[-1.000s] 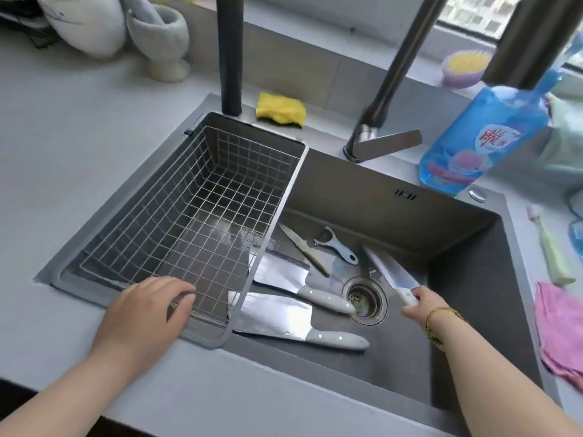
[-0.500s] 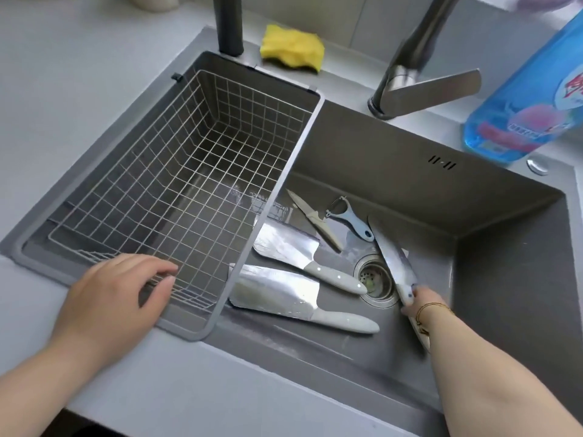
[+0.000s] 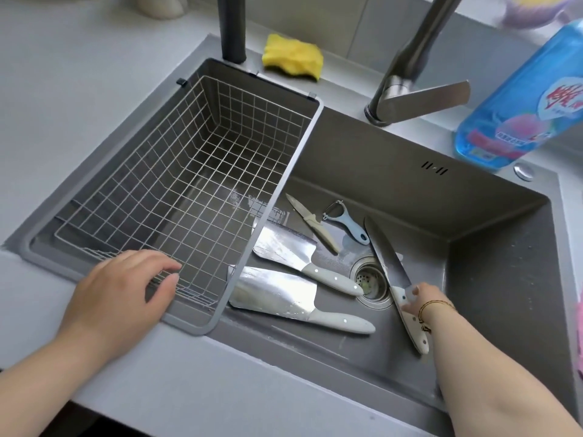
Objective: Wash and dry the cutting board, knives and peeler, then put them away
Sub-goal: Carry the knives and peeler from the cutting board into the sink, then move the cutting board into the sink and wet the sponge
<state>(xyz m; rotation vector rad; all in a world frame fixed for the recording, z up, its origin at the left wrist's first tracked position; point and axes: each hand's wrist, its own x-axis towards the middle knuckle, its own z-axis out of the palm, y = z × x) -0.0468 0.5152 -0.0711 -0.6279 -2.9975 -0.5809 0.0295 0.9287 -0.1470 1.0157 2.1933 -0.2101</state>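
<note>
Long knife (image 3: 388, 257) lowered to sink (image 3: 378, 171) floor | right hand (image 3: 422, 298) grasps its handle | left hand (image 3: 116, 291) relaxed on basket (image 3: 293, 159) rim

The only print I can find is on the blue bottle (image 3: 511, 99) standing at the back right corner of the sink (image 3: 362, 159). Its white label (image 3: 556, 104) carries a large red Chinese character, cut off by the frame edge, so I cannot read it for certain. The band of small print beneath it is too fine to read.
</note>
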